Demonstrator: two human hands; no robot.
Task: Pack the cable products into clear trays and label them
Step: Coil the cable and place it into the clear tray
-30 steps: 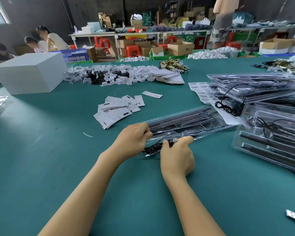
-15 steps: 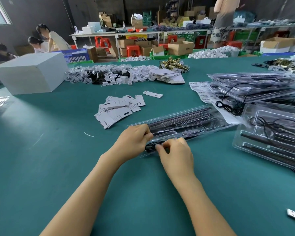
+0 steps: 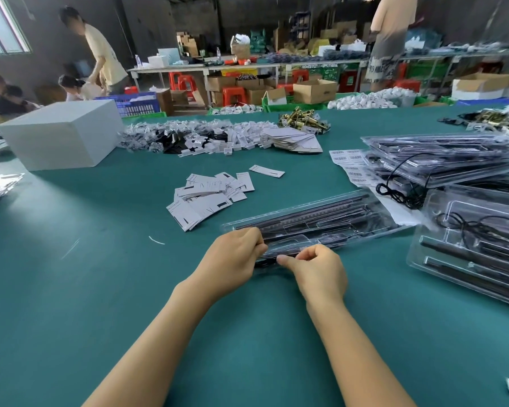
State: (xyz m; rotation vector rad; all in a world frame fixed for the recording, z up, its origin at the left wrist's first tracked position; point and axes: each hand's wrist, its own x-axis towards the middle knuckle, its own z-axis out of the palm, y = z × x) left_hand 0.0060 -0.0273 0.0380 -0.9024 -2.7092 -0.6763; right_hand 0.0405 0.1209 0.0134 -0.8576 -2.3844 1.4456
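Head view: left hand [image 3: 232,257] grips the near end of the long clear plastic tray [image 3: 315,223], right hand [image 3: 316,267] pinches its edge just beside, tucking black cable [image 3: 265,262]; labelling likely next.

My left hand [image 3: 232,259] and right hand [image 3: 318,268], with both forearms, are bare: no gloves, sleeves, rings, watch or wristband.

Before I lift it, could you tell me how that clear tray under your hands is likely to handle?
The clear tray looks like thin plastic, so it will probably flex along its length. Its glossy surface may be slippery. Both hands grip only its near end.
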